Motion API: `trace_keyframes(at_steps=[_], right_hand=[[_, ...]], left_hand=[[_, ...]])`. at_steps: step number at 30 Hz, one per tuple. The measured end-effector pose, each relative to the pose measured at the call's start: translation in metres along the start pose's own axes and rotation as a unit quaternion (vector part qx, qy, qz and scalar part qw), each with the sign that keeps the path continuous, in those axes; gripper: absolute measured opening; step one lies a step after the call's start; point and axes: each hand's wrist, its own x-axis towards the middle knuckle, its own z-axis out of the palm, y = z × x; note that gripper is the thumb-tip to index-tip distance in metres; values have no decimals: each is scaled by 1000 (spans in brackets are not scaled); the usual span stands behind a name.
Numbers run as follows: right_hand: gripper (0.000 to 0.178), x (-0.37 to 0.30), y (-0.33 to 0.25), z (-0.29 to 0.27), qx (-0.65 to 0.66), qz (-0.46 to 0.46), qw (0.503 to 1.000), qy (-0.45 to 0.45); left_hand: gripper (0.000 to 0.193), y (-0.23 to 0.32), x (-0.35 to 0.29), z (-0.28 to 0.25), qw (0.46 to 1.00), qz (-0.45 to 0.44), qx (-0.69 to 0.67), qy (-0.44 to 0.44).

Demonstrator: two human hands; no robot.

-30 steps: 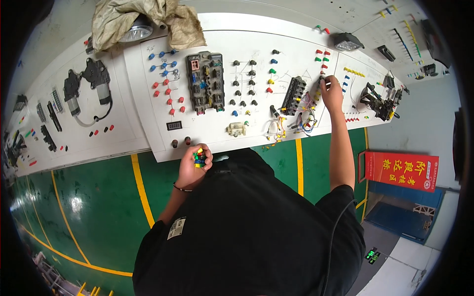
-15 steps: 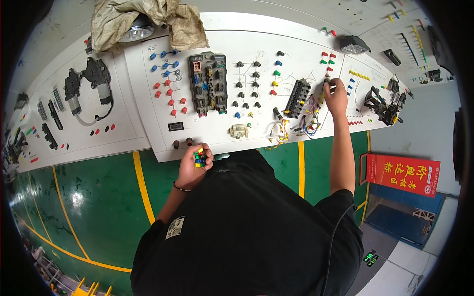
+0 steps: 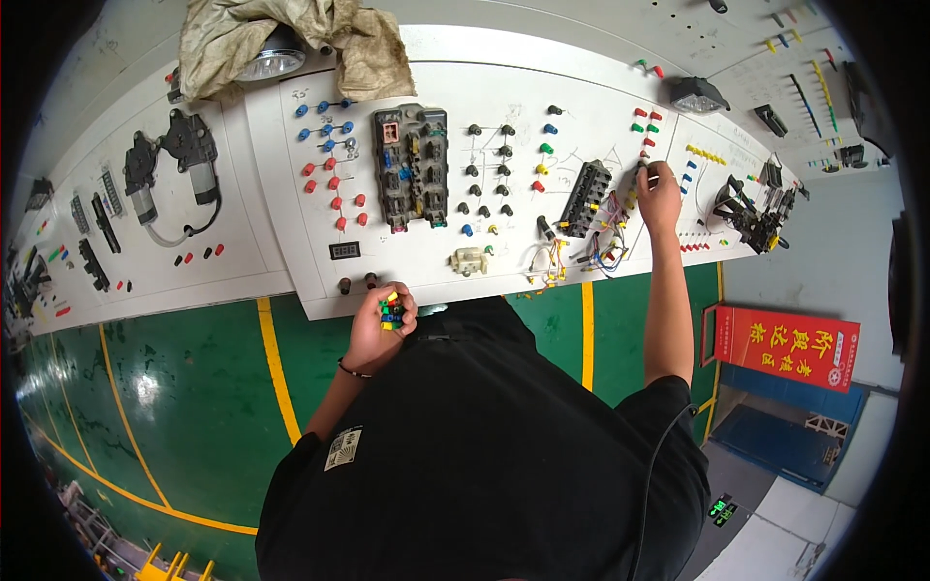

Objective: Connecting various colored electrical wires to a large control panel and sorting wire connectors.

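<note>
My left hand (image 3: 371,324) is curled around several small yellow, green, blue and black plastic caps (image 3: 391,312), just off the near edge of the white panel (image 3: 334,281). My right hand (image 3: 660,198) reaches far to the right, its thumb and fingers pinched together at the panel. What sits between those fingertips is too small and hidden to make out. Just beyond them runs a short double row of red and green terminal posts (image 3: 640,127). Left of the hand, a black connector block (image 3: 586,198) has a bundle of coloured wires (image 3: 608,242) beside it.
A black fuse box (image 3: 411,167) is mounted mid-panel, with columns of black terminals (image 3: 505,151) to its right and a small display (image 3: 345,251) below left. A cloth (image 3: 373,58) lies over a headlamp (image 3: 272,56) at the back. A red sign (image 3: 790,347) stands at right.
The view has shifted very slightly. Both hands keep nearly the same places and grips, the right one still pinching at the panel.
</note>
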Motion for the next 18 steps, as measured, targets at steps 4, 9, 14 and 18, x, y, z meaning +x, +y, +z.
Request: trace_keyframes(at_steps=[4,9,14,18], right_hand=[[32,4,-3,-4,-127,72,987,-67],[28,3,-1,-6,-83,28,995,-40],[28,1,4,0,-13,14,1000,-6],[28,3,1,0,-44,43,998,-22]], left_hand=[[23,0,1,0,1000,11,0,7],[24,0,3,-3,1000,7,-8,12],[24,0,4,-2,1000,3,-7,11],[23,0,4,-2,1000,0,-7,17]])
